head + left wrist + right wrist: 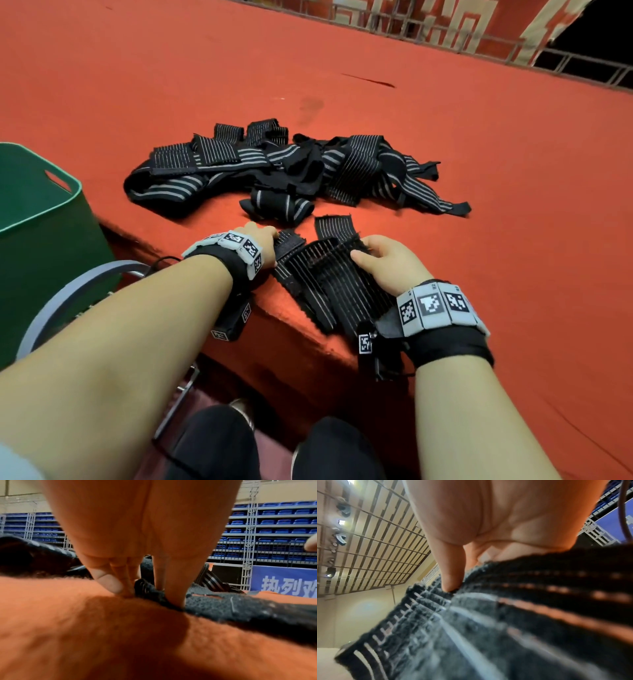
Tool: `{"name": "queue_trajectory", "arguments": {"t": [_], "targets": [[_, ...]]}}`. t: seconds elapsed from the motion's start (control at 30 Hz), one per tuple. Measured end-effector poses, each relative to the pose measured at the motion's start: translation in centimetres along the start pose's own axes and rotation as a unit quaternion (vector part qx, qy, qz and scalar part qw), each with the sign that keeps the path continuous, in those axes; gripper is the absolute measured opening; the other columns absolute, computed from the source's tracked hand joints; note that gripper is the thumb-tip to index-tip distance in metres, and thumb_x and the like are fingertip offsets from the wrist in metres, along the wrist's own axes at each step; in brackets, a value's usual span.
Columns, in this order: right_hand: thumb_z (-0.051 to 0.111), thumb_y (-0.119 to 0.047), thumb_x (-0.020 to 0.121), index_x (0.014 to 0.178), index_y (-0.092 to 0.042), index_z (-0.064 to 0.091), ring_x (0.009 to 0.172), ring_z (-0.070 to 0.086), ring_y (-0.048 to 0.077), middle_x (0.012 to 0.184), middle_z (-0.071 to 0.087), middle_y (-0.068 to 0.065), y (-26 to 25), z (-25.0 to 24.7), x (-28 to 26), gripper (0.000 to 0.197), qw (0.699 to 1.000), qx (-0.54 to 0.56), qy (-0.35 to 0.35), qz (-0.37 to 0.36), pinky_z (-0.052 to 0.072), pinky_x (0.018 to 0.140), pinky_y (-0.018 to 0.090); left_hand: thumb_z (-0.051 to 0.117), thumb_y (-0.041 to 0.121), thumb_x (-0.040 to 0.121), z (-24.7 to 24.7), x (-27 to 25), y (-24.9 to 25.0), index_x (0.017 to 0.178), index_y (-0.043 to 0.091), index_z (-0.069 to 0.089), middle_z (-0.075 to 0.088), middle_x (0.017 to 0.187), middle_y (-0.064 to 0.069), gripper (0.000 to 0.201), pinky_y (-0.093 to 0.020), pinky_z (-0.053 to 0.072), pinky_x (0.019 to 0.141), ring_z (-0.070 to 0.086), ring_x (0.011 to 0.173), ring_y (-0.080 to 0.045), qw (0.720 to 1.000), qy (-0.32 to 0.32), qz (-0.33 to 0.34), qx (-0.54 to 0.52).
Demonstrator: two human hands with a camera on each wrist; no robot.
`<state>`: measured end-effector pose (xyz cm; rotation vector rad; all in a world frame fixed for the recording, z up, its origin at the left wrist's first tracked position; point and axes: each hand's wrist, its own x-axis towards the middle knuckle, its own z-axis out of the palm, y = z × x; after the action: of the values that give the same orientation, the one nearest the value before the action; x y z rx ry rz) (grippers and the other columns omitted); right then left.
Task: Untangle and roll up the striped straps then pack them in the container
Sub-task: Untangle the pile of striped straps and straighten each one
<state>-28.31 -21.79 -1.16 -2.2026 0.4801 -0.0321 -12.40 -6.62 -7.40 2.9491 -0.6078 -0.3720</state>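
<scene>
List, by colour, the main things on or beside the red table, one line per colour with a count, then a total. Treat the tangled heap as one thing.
Black with pale stripes: 3 (strap in hands, rolled strap, tangled heap)
Green: 1 (bin)
Total: 4

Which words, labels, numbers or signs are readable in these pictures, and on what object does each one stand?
"热烈" then a third character cut off by the picture edge: white characters on the blue banner, left wrist view.
Square black-and-white code markers on the left wristband and right wristband: patterns only; the tiny digits beside them are too small to read.
Striped straps, green container: no text visible.
</scene>
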Motion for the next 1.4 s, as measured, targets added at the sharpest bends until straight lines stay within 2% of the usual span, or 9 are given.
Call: {"name": "queue_trajectory", "arguments": {"t": [0.2,0.4,0.5,0.6,0.7,0.93,1.07,1.2,1.4], "targets": [[0.047,-0.020,0.097,0.101,-0.018,0.058,0.096,0.063,0.023,0.101,0.067,0.003,-0.4,0.2,-0.1,0.012,0.998,0.044,-0.032,-0.011,0.048,0.091,0.039,0.063,0.021,0.081,0.5,0.6,-0.8,0.125,0.023,0.043,0.052,0.117,-0.014,0.049,-0.041,0.045,0.084,0.055,0.106,-0.036,0.997,-0.006,0.032,0.073],[0.051,-0.021,0.094,0.101,-0.018,0.062,0.105,0.062,0.032,0.107,0.066,0.010,-0.9,0.9,-1.2,0.013,0.986,0.145,-0.082,0.006,0.044,0.099,0.052,0.046,0.017,0.096,-2.2,0.0,-1.2,0.127,0.004,0.050,0.055,0.128,-0.019,0.034,-0.031,0.038,0.092,0.051,0.119,-0.033,0.992,0.038,0.008,-0.117],[0.057,-0.027,0.085,0.127,-0.020,0.056,0.122,0.053,0.026,0.131,0.057,0.006,-1.8,1.1,-1.6,0.042,0.978,0.192,-0.075,-0.006,0.037,0.107,0.051,0.042,0.021,0.098,-5.4,-2.2,-2.3,0.125,0.001,0.051,0.058,0.123,-0.022,0.035,-0.031,0.043,0.089,0.055,0.113,-0.036,0.969,0.083,0.016,-0.231],[0.054,-0.020,0.093,0.134,-0.017,0.049,0.133,0.034,0.007,0.143,0.034,-0.015,-3.3,1.6,-2.1,0.042,0.982,0.144,-0.097,-0.072,0.022,0.115,0.030,0.039,0.025,0.099,-8.3,-4.5,-3.5,0.103,0.006,0.054,0.065,0.075,-0.012,0.024,-0.016,0.046,0.053,0.065,0.062,-0.016,0.949,0.119,0.042,-0.288],[0.053,-0.018,0.094,0.118,-0.027,0.059,0.121,0.047,0.009,0.122,0.051,-0.017,-4.2,2.0,-2.4,0.027,0.984,0.100,-0.081,-0.125,0.030,0.111,0.031,0.037,0.014,0.099,-10.3,-6.7,-4.3,0.101,0.009,0.049,0.053,0.039,0.003,0.012,-0.012,0.034,0.031,0.044,0.027,-0.001,0.912,0.139,0.052,-0.382],[0.053,-0.019,0.093,0.084,-0.035,0.060,0.093,0.061,0.010,0.089,0.065,-0.014,-5.8,0.1,-4.7,0.020,0.967,0.104,0.055,-0.224,0.047,0.089,0.032,0.056,0.016,0.092,-12.7,-10.1,-6.1,0.124,0.007,0.036,0.052,0.070,-0.003,0.039,-0.028,0.043,0.055,0.049,0.051,-0.015,0.863,0.151,0.073,-0.476],[0.053,-0.012,0.093,0.088,-0.035,0.063,0.085,0.062,0.001,0.087,0.066,-0.014,-6.4,-0.2,-6.0,0.026,0.956,0.158,0.034,-0.245,0.049,0.083,0.023,0.074,0.016,0.078,-13.4,-12.1,-5.1,0.120,0.017,0.022,0.057,0.086,-0.001,0.067,-0.021,0.042,0.049,0.050,0.059,-0.013,0.895,0.073,0.136,-0.419],[0.052,-0.015,0.093,0.086,-0.033,0.062,0.086,0.063,0.004,0.086,0.067,-0.013,-6.0,-0.3,-6.1,0.022,0.957,0.143,0.044,-0.249,0.049,0.078,0.022,0.084,0.043,0.049,-14.2,-13.3,-3.6,0.111,0.025,0.026,0.055,0.098,-0.010,0.087,-0.044,0.050,0.072,0.060,0.079,-0.029,0.917,0.050,0.124,-0.375],[0.054,-0.012,0.093,0.093,-0.028,0.066,0.091,0.065,0.007,0.093,0.070,-0.008,-5.3,-0.5,-5.8,0.020,0.951,0.197,0.027,-0.238,0.048,0.080,0.023,0.044,-0.013,0.090,-13.2,-12.5,-1.9,0.091,0.021,0.037,0.047,0.074,-0.001,0.035,-0.023,0.039,0.060,0.046,0.065,-0.013,0.859,0.022,0.198,-0.471]]}}
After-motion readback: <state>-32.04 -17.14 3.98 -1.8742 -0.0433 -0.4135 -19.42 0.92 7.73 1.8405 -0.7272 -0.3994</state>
